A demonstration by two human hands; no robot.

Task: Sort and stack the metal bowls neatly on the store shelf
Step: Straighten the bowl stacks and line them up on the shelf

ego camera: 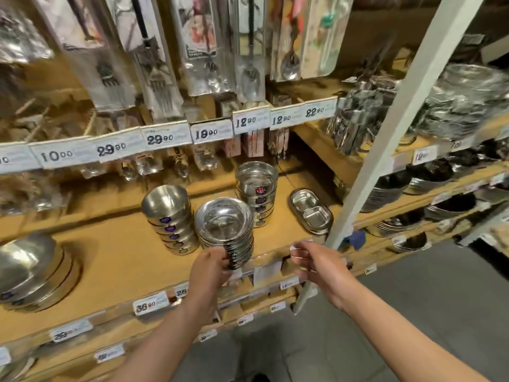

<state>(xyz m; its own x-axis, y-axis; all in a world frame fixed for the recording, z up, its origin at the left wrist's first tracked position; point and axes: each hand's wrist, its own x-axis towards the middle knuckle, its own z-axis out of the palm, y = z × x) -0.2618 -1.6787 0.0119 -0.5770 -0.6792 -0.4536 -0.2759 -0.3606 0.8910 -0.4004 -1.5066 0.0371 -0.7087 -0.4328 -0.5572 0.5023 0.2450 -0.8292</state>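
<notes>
Here the left hand grips the near side of a stack of shallow metal bowls, fingers curled round the lower rims, probably to steady the tilting pile as it sits at the front of the shelf. The right hand hovers just beside it, fingers loosely spread and holding nothing, seemingly ready to square the other side. Behind stand a leaning stack of deeper bowls and a taller upright stack, grouped by shape.
</notes>
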